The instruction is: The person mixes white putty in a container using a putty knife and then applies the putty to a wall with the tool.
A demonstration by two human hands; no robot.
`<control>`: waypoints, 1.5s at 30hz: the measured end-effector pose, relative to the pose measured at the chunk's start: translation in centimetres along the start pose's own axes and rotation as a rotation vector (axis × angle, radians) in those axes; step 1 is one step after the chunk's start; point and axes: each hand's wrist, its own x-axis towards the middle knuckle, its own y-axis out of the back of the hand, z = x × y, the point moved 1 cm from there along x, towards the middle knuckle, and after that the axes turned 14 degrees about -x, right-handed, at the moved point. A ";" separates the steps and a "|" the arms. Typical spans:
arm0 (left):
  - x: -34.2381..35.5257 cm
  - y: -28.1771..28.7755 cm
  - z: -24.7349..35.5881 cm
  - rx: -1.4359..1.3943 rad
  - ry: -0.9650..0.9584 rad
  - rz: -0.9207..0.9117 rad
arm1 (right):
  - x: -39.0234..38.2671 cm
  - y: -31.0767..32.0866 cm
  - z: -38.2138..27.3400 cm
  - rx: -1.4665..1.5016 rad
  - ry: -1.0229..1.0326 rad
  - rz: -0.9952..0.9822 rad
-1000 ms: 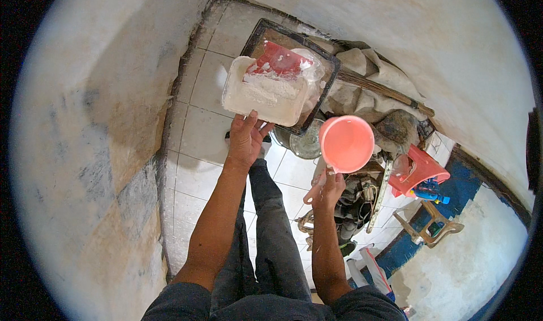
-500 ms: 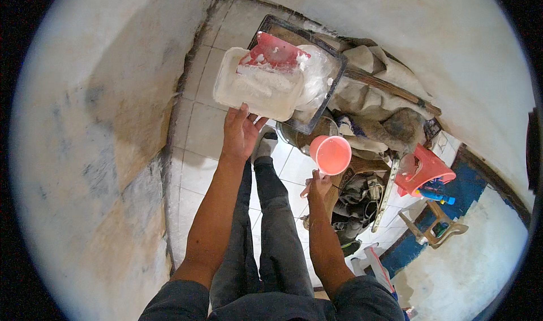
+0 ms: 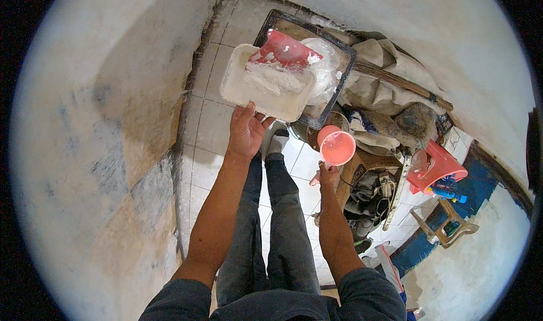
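My left hand (image 3: 244, 133) grips the near edge of a cream rectangular container (image 3: 240, 80) holding white paste and powder. A red, paste-smeared scraper (image 3: 283, 50) lies across it. The container overlaps a black-rimmed tray (image 3: 347, 69) with crumpled clear plastic (image 3: 321, 80); whether they touch I cannot tell. My right hand (image 3: 328, 174) is closed on the handle of a pink plastic jug (image 3: 337, 148), held low over a partly hidden round vessel (image 3: 305, 133). The jug's inside shows pink, with small white specks.
Plastered walls (image 3: 96, 151) close in on the left and back. Rumpled sacking (image 3: 367, 94) with long sticks (image 3: 396, 82) lines the back wall. At the right are a cardboard piece (image 3: 349, 179), dark clutter (image 3: 365, 199), a long straight strip (image 3: 396, 196), a red plastic object (image 3: 430, 162) and a wooden frame (image 3: 459, 227).
The pink jug has dropped away from me toward the round vessel and now looks smaller. My left hand and the cream container have shifted only slightly.
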 end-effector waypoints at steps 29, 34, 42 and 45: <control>-0.9 -0.7 0.2 0.021 -0.028 -0.012 | -11.3 7.2 -37.6 -0.651 1.277 0.234; -1.1 -0.4 1.1 0.011 -0.063 -0.027 | -12.4 7.4 -37.8 -0.515 1.448 0.315; -1.2 -1.0 2.3 0.055 -0.090 -0.017 | -11.2 7.5 -39.5 -0.514 1.186 0.234; -1.1 -1.1 2.6 0.083 -0.059 0.007 | -12.4 6.4 -39.3 -0.489 1.334 0.237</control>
